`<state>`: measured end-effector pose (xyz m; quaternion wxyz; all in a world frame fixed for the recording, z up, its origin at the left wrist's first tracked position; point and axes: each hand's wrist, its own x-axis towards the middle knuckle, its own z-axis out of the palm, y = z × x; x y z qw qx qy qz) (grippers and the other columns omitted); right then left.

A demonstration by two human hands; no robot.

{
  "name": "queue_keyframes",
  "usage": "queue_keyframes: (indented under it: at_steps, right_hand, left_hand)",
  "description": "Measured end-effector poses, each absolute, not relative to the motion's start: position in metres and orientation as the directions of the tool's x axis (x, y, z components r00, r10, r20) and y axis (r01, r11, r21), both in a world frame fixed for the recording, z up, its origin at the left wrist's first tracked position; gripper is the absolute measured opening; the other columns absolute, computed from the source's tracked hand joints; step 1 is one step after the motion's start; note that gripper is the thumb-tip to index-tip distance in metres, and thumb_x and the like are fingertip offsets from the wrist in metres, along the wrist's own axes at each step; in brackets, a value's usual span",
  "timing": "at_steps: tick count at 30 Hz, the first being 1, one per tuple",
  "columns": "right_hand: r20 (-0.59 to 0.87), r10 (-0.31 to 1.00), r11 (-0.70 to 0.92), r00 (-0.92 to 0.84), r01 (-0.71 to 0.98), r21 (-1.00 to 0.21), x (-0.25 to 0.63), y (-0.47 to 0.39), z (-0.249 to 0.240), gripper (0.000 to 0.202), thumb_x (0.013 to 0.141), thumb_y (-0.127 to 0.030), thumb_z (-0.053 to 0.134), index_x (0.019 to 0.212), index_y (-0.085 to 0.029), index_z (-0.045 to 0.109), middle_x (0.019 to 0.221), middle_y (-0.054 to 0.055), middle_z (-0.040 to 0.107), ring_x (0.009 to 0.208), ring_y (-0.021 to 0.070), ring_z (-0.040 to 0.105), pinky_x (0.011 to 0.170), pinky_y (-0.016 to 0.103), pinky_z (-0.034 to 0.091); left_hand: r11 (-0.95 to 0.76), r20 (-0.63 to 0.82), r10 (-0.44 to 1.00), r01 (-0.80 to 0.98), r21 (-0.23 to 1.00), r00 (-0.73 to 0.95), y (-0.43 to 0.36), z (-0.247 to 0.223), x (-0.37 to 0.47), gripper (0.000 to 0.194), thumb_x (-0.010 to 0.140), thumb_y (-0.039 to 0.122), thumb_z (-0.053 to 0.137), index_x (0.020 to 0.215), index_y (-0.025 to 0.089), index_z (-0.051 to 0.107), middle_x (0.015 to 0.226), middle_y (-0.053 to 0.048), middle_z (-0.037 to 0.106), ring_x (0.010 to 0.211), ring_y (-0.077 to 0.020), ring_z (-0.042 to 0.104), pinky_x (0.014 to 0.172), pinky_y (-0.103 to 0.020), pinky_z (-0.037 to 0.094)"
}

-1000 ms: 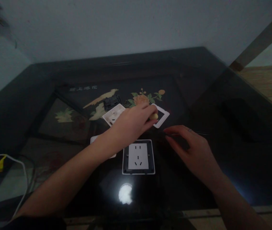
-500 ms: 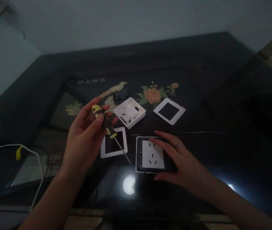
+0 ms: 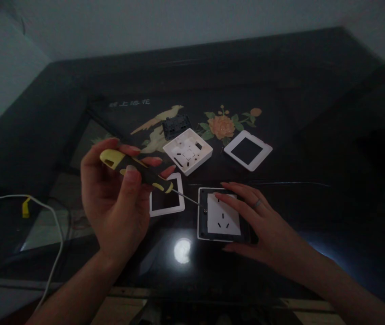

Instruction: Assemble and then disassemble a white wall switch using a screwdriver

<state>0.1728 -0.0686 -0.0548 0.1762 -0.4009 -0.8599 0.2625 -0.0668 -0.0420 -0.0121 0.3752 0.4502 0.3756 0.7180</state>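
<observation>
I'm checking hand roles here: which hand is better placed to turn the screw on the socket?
Left. The left hand holds the screwdriver, its tip at the screw on the socket. The right hand lies flat on the socket, steadying it.

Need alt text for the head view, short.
Left hand holds a yellow-and-black screwdriver, tip at the left edge of a white wall socket that the right hand steadies on a dark glossy table.
</observation>
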Motion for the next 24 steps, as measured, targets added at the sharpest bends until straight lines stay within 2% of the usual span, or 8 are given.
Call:
queue_keyframes:
  at_steps: [8, 13, 20, 24]
  right_hand:
    - [0.079, 0.794, 0.520, -0.603, 0.605, -0.603, 0.1732, -0.0688, -0.0544, 0.090, 0.073, -0.032, 0.081, 0.148, -0.031, 0.031, 0.152, 0.013, 0.039, 0.137, 0.0361, 0.039, 0.104, 0.061, 0.046]
    - [0.089, 0.786, 0.534, -0.611, 0.600, -0.596, 0.1730, -0.0684, -0.0547, 0.092, 0.071, -0.033, 0.083, 0.147, -0.029, 0.031, 0.151, 0.014, 0.040, 0.135, 0.0365, 0.039, 0.103, 0.059, 0.047]
    - [0.091, 0.785, 0.537, -0.613, 0.601, -0.592, 0.1729, -0.0682, -0.0541, 0.093, 0.073, -0.036, 0.081, 0.148, -0.032, 0.027, 0.152, 0.014, 0.038, 0.136, 0.0370, 0.038, 0.103, 0.062, 0.046]
    - [0.078, 0.787, 0.527, -0.612, 0.603, -0.599, 0.1735, -0.0690, -0.0534, 0.092, 0.073, -0.037, 0.081, 0.148, -0.033, 0.027, 0.152, 0.014, 0.039, 0.136, 0.0373, 0.039, 0.103, 0.062, 0.046]
  left_hand:
    - [-0.515, 0.469, 0.832, -0.100, 0.851, -0.297, -0.0439, -0.0131, -0.0628, 0.028, 0.083, 0.014, 0.074, 0.108, 0.026, 0.069, 0.100, 0.002, 0.062, 0.079, -0.0128, 0.070, 0.070, -0.032, 0.069]
    - [-0.499, 0.457, 0.840, -0.084, 0.863, -0.291, -0.0441, -0.0132, -0.0638, 0.031, 0.083, 0.014, 0.074, 0.110, 0.027, 0.068, 0.100, 0.002, 0.063, 0.081, -0.0137, 0.070, 0.070, -0.033, 0.069]
    - [-0.487, 0.450, 0.846, -0.069, 0.871, -0.285, -0.0452, -0.0129, -0.0616, 0.029, 0.082, 0.017, 0.075, 0.108, 0.028, 0.068, 0.100, 0.002, 0.062, 0.080, -0.0128, 0.069, 0.071, -0.032, 0.069]
    - [-0.501, 0.469, 0.837, -0.051, 0.864, -0.281, -0.0451, -0.0136, -0.0627, 0.033, 0.082, 0.013, 0.074, 0.110, 0.028, 0.068, 0.100, 0.001, 0.062, 0.080, -0.0138, 0.069, 0.072, -0.033, 0.069]
